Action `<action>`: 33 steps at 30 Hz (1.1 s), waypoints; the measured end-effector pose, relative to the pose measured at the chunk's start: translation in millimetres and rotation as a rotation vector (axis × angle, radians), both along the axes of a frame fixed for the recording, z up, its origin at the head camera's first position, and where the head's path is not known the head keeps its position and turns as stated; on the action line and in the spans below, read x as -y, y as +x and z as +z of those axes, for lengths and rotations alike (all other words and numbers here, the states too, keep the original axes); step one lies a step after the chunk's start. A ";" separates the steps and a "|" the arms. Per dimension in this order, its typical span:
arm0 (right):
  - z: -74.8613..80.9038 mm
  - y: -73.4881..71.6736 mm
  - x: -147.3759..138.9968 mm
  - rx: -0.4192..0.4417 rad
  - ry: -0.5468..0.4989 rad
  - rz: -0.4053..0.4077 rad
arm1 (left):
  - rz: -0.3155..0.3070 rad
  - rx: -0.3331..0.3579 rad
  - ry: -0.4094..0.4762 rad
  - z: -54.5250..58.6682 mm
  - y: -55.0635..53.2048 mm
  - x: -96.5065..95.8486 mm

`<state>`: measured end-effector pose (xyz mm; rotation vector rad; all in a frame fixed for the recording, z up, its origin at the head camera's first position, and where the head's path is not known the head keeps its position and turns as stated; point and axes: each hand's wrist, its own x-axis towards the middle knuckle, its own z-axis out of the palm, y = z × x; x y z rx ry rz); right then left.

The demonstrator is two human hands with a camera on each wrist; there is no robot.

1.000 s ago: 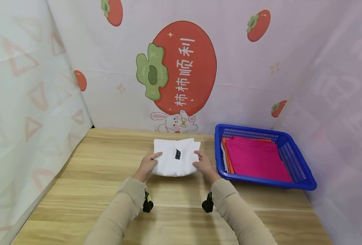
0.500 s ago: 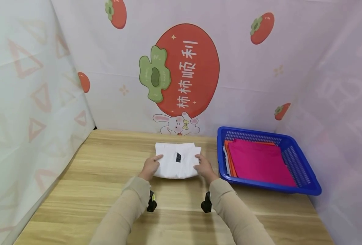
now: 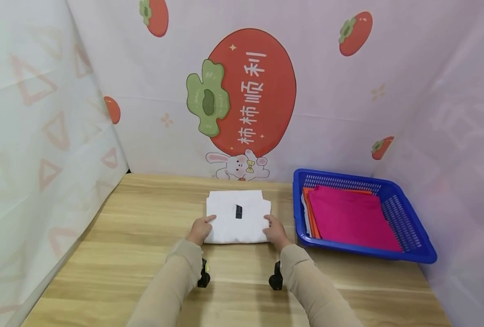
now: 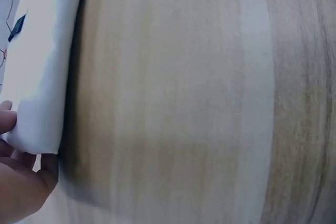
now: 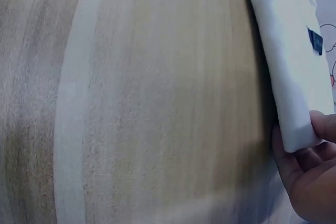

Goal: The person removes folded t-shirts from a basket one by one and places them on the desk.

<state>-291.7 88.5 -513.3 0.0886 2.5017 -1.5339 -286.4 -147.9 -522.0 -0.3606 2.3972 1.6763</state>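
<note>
A folded white garment (image 3: 229, 227) with a small black label (image 3: 239, 211) near its middle lies flat over the wooden table, long side toward me. My left hand (image 3: 201, 230) grips its left edge, thumb on top and fingers curled beneath. On the opposite edge my right hand (image 3: 275, 230) holds the cloth the same way. In the left wrist view, the left hand (image 4: 23, 182) pinches a corner of the thick folded bundle (image 4: 44, 72). The right wrist view shows the right hand (image 5: 315, 177) with fingers under the other end and thumb above.
To the right stands a blue plastic basket (image 3: 419, 240) with slotted walls. Inside it lie folded cloths, a pink one (image 3: 354, 220) over orange and pale ones. A printed curtain (image 3: 327, 145) rises behind the wooden table (image 3: 143, 218), with more fabric at both sides.
Both hands have brought the folded white garment slightly down and nearer, and its sagging front edge now lies straight along the table. The grip on both edges is kept.
</note>
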 end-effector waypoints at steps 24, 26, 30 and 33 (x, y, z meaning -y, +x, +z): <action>-7.7 11.4 0.0 -0.106 0.118 -0.030 | -0.015 -0.074 -0.026 -16.4 8.1 4.5; -5.4 11.9 -0.1 -0.096 0.135 -0.022 | -0.017 -0.060 -0.029 -16.4 8.2 5.1; -4.3 11.8 -1.8 -0.048 0.145 -0.004 | -0.049 -0.030 -0.031 -13.9 8.9 7.3; -4.5 12.4 -6.3 -0.061 0.166 0.004 | -0.074 -0.010 0.004 -8.9 8.9 6.4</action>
